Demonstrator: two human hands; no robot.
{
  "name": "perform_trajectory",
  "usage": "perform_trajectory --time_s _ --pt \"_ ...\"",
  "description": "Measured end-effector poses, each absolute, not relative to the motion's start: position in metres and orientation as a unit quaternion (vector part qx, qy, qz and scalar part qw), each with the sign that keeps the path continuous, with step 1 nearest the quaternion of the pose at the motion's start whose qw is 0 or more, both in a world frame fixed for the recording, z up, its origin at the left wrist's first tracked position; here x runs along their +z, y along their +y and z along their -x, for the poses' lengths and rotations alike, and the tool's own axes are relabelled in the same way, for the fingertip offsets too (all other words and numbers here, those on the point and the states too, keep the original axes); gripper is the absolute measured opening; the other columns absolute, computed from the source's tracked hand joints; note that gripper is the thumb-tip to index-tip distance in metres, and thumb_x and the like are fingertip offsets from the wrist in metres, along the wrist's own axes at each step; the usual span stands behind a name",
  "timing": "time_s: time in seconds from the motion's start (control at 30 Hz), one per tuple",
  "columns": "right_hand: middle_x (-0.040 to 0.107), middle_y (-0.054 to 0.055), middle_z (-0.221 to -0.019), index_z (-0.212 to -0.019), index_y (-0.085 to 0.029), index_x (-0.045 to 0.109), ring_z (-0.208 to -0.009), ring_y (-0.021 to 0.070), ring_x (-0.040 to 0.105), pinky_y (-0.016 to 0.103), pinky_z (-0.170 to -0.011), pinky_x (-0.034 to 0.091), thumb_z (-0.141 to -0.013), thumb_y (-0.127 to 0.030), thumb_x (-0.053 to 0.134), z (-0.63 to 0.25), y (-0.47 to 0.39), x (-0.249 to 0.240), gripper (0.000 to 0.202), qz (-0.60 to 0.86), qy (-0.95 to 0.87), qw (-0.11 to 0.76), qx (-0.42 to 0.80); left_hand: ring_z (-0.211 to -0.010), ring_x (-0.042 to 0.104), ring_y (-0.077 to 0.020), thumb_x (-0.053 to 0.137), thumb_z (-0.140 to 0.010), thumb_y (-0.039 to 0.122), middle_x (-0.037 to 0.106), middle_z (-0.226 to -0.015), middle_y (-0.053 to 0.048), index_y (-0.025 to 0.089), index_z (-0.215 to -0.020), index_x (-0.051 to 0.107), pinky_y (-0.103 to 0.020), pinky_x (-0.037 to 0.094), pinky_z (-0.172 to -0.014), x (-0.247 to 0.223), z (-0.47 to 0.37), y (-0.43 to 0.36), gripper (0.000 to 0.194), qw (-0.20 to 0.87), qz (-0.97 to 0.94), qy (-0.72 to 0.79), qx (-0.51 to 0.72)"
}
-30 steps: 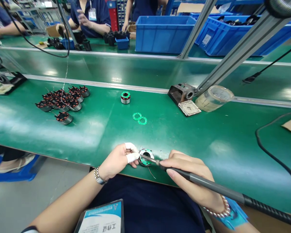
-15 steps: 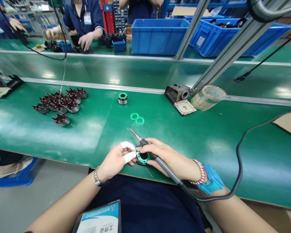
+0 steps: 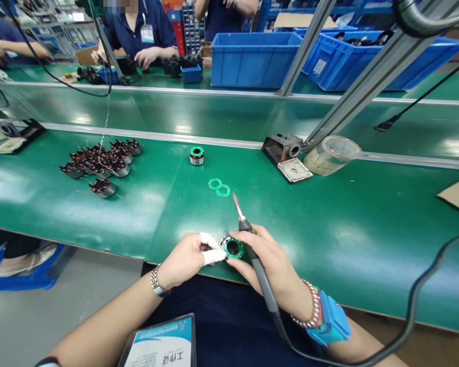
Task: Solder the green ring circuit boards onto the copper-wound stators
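Note:
My left hand (image 3: 189,256), with white covers on thumb and index finger, pinches the left edge of a round stator with a green ring board (image 3: 234,248) near the table's front edge. My right hand (image 3: 270,260) holds a soldering iron (image 3: 260,278), its tip pointing up and away, while its thumb and a fingertip touch the stator's right side. Two loose green rings (image 3: 223,190) lie overlapping beyond the iron's tip. Farther back stands another stator with a green ring on top (image 3: 197,156).
Several stators (image 3: 101,160) are grouped on the left. An iron stand (image 3: 285,147) with a square pad (image 3: 294,170) and a cloudy jar (image 3: 332,155) stand at the back right. Blue bins (image 3: 252,60) and people are across the bench. The iron's cable (image 3: 415,295) crosses the right side.
The soldering iron has swung more upright, its tip moving right. My right hand has turned with it, and the stator's green face has tilted and shifted slightly right. The whole view has shifted a little.

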State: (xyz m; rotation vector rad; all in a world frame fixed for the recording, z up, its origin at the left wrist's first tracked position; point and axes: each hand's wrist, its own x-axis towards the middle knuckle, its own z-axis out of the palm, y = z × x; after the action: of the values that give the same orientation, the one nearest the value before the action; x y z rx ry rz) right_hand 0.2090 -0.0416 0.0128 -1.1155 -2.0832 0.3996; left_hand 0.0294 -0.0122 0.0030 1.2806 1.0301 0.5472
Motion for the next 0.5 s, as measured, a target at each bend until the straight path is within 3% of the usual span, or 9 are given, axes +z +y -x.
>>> perform_trajectory --time_s 0.17,0.5 --pt "0.059 0.004 -0.084 -0.102 -0.019 0.048 -0.078 0.0158 0.052 0.028 -0.067 0.049 -0.082 -0.008 0.050 -0.199 -0.028 0.017 0.023 0.372 -0.812 0.406 0.192 -0.052 0.049 -0.0092 0.066 -0.065 0.024 0.054 -0.055 0.002 0.014 -0.057 0.056 -0.022 0.041 -0.054 0.003 -0.030 -0.005 0.016 0.692 -0.522 0.443 0.228" --pt "0.060 0.003 -0.077 -0.100 -0.019 0.048 -0.074 0.0168 0.048 0.031 -0.066 0.047 -0.081 -0.006 0.049 -0.197 -0.023 0.012 0.023 0.350 -0.833 0.395 0.163 -0.059 0.051 -0.0098 0.067 -0.065 0.025 0.058 -0.064 0.001 0.014 -0.067 0.060 -0.022 0.044 -0.057 0.008 -0.030 -0.013 0.013 0.694 -0.488 0.455 0.271"
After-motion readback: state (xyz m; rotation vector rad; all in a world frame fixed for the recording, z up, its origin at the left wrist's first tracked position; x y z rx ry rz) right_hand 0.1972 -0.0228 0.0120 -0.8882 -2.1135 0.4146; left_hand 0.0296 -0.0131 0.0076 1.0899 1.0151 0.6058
